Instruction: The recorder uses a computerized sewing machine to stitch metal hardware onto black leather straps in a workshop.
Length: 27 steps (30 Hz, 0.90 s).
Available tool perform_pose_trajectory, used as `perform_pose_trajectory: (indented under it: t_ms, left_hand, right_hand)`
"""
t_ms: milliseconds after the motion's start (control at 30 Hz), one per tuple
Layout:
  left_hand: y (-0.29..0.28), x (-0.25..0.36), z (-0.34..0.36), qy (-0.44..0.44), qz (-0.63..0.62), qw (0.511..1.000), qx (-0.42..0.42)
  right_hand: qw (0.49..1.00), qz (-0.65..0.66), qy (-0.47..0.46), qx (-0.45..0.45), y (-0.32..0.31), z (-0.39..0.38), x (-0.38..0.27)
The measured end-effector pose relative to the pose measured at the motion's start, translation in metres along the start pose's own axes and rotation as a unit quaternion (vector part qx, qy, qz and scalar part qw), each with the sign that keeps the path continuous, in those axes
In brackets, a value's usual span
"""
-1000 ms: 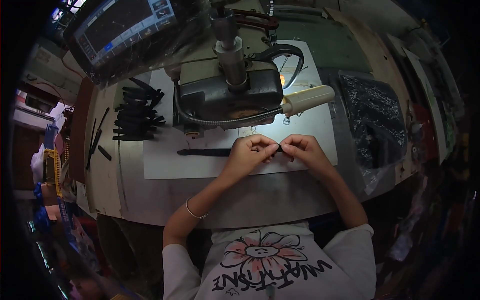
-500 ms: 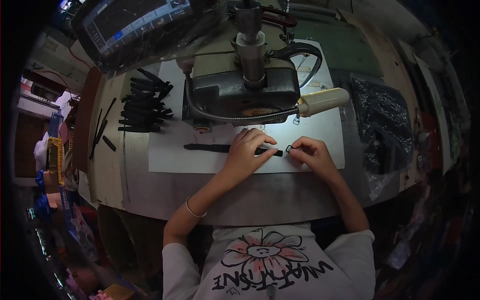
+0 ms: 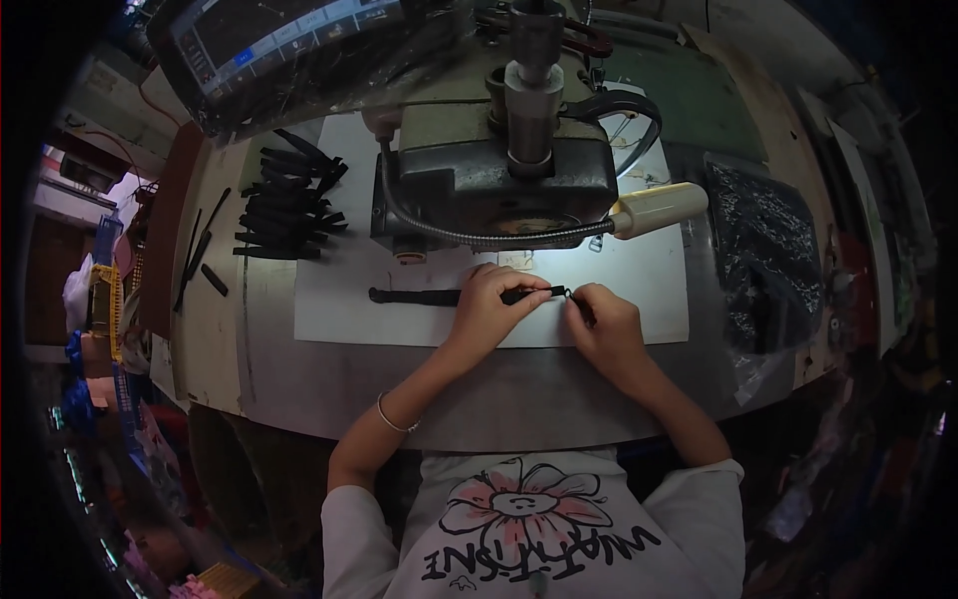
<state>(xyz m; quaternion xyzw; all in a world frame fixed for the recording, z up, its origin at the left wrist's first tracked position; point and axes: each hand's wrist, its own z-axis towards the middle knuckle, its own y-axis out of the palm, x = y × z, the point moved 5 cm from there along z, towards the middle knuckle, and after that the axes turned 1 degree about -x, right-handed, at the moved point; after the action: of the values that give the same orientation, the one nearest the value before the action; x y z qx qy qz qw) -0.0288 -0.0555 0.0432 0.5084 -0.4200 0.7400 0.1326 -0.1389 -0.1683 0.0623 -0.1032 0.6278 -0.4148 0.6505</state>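
Observation:
A black fabric strap (image 3: 419, 298) lies across the white sheet (image 3: 354, 321) below the sewing machine head (image 3: 499, 185). My left hand (image 3: 499, 304) pinches the strap near its right end, thumb on top and the other fingers curled. Just to the right, my right hand (image 3: 601, 319) has its fingers bent around a small loop (image 3: 568, 295), which is at or beside the strap's end; whether it is threaded on, I cannot tell. The right fingertips are partly hidden. A lamp with a cream handle (image 3: 659, 205) lights the sheet above my hands.
A pile of black strips (image 3: 284, 215) lies at the left, with loose narrow strips (image 3: 213, 277) beside it. A plastic bag of black material (image 3: 763, 260) lies at the right. A screen (image 3: 289, 40) stands at the back left; the metal table edge (image 3: 519, 429) runs before me.
Half a second ago the loop was apart from the strap; my right hand has since moved it left to the strap's end. My left fingers have closed more tightly on the strap.

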Motion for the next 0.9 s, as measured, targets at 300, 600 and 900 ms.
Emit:
perform_pose_trajectory:
  t_ms: [300, 600, 900]
  left_hand:
    - [-0.001, 0.005, -0.005, 0.082, 0.054, 0.995, 0.022]
    - [-0.008, 0.003, -0.006, 0.106, 0.104, 0.987, 0.055]
    - [-0.011, -0.001, -0.003, 0.05, 0.017, 0.998, -0.023]
  right_hand:
    - [0.994, -0.044, -0.093, 0.026, 0.015, -0.002, -0.009]
    - [0.995, -0.031, -0.096, 0.025, 0.013, 0.001, -0.007]
    - [0.992, 0.065, -0.109, -0.028, 0.01, 0.006, -0.004]
